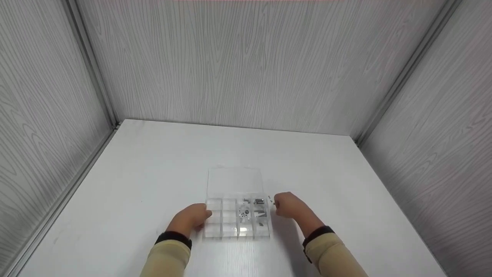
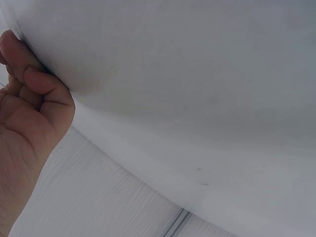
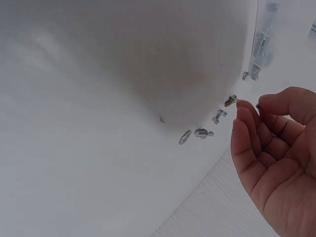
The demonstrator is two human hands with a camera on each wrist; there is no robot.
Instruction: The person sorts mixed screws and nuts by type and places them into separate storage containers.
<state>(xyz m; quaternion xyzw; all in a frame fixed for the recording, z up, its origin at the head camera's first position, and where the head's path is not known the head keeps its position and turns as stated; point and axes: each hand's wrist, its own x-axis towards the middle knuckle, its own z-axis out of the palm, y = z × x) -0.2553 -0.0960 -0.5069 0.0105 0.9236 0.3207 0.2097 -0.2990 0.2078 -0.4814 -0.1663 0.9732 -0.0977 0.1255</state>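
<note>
A clear plastic compartment box (image 1: 213,230) lies on the white table, its transparent lid (image 1: 234,181) folded back away from me. My left hand (image 1: 191,215) grips the box's left side, with the thumb over the rim. Small metal hardware (image 1: 245,212) sits in the box's right-hand compartments. To the right of the box is my right hand (image 1: 289,206). In the right wrist view, its thumb and index finger pinch a tiny dark metal piece (image 3: 258,106), mostly hidden by the fingertips. A bolt (image 3: 230,100) lies close by those fingertips.
On the table right of the box, a washer (image 3: 185,137) and several small metal fasteners (image 3: 219,116) lie in a loose row. Pale wood-grain panels (image 1: 230,65) enclose the white table (image 1: 161,154) at the back and both sides.
</note>
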